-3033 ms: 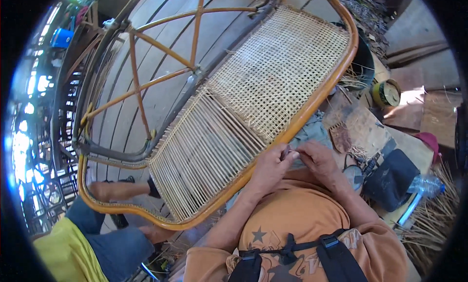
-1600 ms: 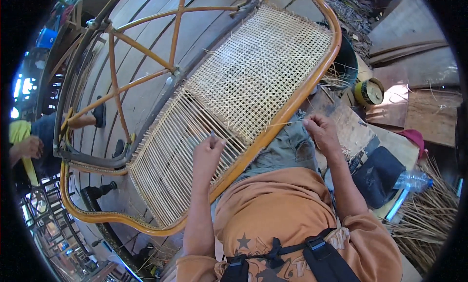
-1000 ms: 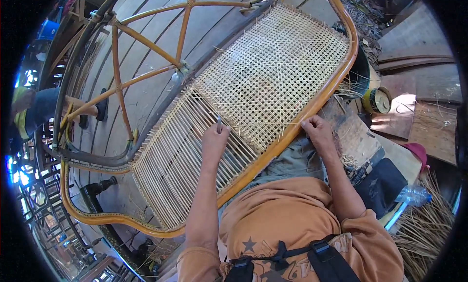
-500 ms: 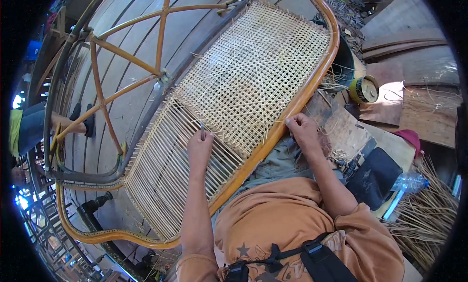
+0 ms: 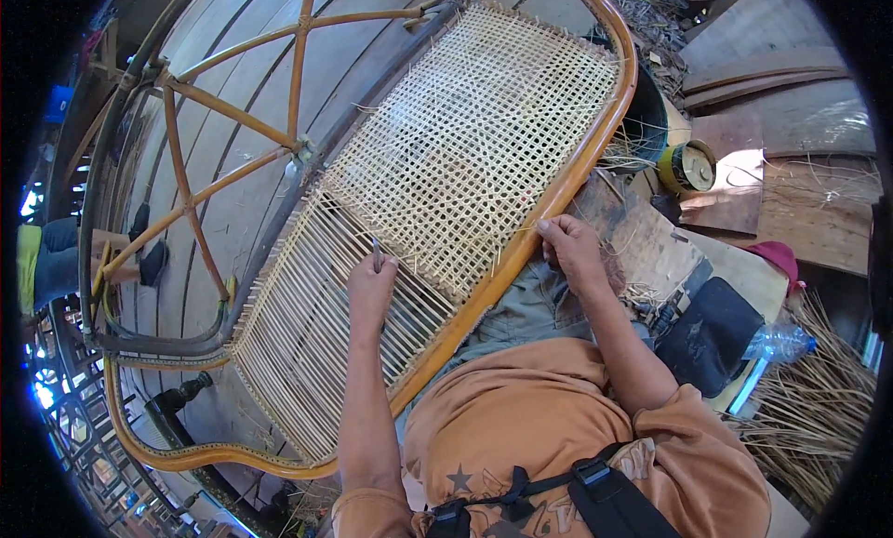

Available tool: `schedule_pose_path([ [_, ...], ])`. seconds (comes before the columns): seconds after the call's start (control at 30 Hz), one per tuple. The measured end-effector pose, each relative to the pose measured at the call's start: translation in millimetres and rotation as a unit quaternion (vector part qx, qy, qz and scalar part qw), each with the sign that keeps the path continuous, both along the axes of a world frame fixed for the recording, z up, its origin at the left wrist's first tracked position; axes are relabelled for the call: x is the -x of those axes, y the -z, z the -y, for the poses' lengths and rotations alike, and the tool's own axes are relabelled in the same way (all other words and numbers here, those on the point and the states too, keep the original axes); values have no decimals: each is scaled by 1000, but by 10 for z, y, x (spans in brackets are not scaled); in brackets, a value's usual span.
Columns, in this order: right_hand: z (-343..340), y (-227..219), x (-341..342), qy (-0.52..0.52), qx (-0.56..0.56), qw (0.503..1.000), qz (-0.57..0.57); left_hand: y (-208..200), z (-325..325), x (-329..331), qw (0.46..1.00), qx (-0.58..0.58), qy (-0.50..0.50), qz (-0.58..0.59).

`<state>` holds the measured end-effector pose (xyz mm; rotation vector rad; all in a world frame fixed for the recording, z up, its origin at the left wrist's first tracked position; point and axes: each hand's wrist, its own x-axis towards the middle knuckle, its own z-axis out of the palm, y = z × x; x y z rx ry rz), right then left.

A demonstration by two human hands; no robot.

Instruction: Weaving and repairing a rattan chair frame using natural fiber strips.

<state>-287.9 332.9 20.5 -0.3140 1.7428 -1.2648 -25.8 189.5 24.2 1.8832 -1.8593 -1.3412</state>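
Note:
A curved rattan furniture frame (image 5: 564,186) lies across my lap, carrying a panel of woven cane (image 5: 470,133). Toward the near left the panel has only parallel strands (image 5: 302,338), without crosswise weaving. My left hand (image 5: 370,287) is closed above the border between the two parts, gripping a small dark, thin tool (image 5: 377,248) whose exact kind is unclear. Thumb and fingers of my right hand (image 5: 572,250) pinch a thin cane strand (image 5: 526,229) just over the frame's right rail. Loose strand ends stick out along the weave's near edge.
Beyond the panel stands another rattan frame with crossed poles (image 5: 237,115). To the right are a yellow tin (image 5: 688,168), a dark bucket (image 5: 651,119), wooden boards (image 5: 819,203), a plastic bottle (image 5: 781,343) and a cane bundle (image 5: 819,426). Another person's legs (image 5: 93,250) show at far left.
The view has shifted slightly, and both hands stay near the same parts of the panel. The cane strand at my right fingertips now shows more plainly.

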Motion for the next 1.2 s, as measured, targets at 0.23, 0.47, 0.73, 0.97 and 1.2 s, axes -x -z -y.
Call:
schedule_pose_path([
  [0.23,-25,-36,16,17,26,998,58,-264,-11,31,999,-21,-6,-29],
  [0.47,-61,-417,317,216,203,948,115,-728,-549,382,990,-62,110,-65],
  [0.73,231,-1003,879,191,279,940,49,-686,-555,811,981,-91,160,-54],
  [0.97,304,-754,124,67,184,971,134,-836,-673,999,942,-294,69,-147],
  [1.2,335,-578,131,212,286,921,160,-838,-969,1017,949,-222,133,-178],
])
